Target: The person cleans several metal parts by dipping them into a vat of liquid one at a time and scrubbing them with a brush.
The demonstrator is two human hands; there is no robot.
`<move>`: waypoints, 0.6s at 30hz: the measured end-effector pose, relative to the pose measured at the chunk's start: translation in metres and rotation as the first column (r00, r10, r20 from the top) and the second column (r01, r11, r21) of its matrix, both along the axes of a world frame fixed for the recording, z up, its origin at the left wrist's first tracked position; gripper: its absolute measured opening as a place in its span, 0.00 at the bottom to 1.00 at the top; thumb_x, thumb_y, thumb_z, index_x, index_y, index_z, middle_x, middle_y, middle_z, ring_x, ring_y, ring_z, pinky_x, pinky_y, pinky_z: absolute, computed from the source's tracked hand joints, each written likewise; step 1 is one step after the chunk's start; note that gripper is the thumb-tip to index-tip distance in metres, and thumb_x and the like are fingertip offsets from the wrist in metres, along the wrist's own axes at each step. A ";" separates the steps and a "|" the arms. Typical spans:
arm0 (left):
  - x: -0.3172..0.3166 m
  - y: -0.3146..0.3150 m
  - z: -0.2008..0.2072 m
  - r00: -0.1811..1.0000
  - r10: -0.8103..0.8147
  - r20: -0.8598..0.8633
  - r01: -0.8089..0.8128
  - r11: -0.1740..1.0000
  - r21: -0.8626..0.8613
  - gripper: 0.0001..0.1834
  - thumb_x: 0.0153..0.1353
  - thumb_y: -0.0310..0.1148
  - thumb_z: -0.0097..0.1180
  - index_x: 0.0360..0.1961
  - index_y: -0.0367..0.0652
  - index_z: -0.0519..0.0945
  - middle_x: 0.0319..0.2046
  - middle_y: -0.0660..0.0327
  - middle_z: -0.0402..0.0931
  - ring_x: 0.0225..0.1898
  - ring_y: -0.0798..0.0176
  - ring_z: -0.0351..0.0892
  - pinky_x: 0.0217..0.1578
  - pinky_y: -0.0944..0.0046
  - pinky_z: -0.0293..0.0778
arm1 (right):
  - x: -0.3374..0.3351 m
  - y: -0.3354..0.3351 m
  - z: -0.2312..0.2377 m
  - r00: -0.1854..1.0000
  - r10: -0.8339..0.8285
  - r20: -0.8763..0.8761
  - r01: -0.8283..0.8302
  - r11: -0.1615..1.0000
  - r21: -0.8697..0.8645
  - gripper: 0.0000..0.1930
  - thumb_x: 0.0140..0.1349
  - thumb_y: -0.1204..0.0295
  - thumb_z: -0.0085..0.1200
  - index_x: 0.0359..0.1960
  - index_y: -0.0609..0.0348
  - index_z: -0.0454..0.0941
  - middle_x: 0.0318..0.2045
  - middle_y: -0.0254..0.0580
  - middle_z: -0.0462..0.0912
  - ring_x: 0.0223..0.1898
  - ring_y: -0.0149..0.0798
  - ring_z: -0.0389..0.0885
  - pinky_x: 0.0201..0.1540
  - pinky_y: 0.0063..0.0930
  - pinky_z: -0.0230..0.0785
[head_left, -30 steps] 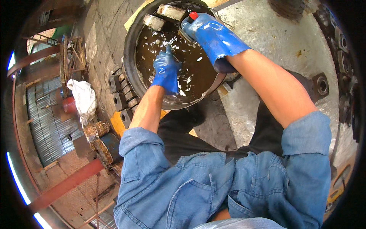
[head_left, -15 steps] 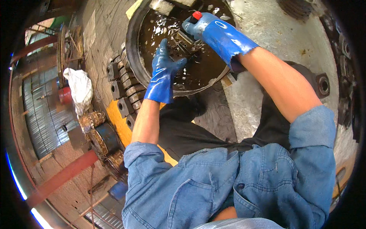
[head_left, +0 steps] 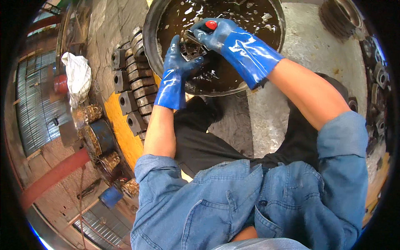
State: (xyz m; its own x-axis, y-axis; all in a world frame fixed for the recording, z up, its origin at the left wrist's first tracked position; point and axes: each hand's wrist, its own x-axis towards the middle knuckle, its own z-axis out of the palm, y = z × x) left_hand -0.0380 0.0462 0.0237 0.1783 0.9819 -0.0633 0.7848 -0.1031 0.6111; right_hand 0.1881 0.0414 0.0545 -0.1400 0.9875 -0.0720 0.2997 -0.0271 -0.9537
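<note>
Both my hands wear blue rubber gloves over a round dark tub [head_left: 151, 39] of brown, murky liquid. My left hand [head_left: 177, 62] grips a dark metal block [head_left: 192, 51] with holes in it, thumb along its near side and fingers along its left. The block looks wet and sits at or just above the liquid. My right hand [head_left: 216, 35] is closed round a tool with a red-ended handle [head_left: 211, 25]. Its working end lies close to the block's far edge, mostly hidden by my glove, so its kind does not show.
Left of the tub, rows of dark metal blocks with round holes [head_left: 126, 102] stand beside a yellow strip [head_left: 121, 125]. A white cloth sack [head_left: 78, 77] and rusty cylinders [head_left: 98, 137] lie farther left. Ringed metal parts [head_left: 341, 16] are at the far right.
The metal block now shows higher between my hands, with my left thumb against it. My right hand has moved a little nearer and left, bringing the tool to the block. The view has shifted slightly.
</note>
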 end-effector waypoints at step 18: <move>-0.018 -0.001 -0.011 0.999 -0.002 0.044 0.000 0.999 0.040 0.65 0.39 0.42 0.87 0.76 0.36 0.61 0.61 0.47 0.80 0.58 0.53 0.83 0.60 0.57 0.79 | -0.047 0.011 -0.029 0.988 -0.152 0.009 0.152 0.987 0.048 0.10 0.70 0.73 0.63 0.51 0.50 0.89 0.42 0.33 0.91 0.41 0.26 0.85 0.48 0.23 0.79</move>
State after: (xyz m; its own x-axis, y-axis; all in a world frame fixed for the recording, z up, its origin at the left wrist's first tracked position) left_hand -0.0559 0.0452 0.0129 0.1812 0.9833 -0.0157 0.7573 -0.1293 0.6402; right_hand 0.1411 0.0522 0.0258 0.0127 0.9996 -0.0260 0.3070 -0.0287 -0.9513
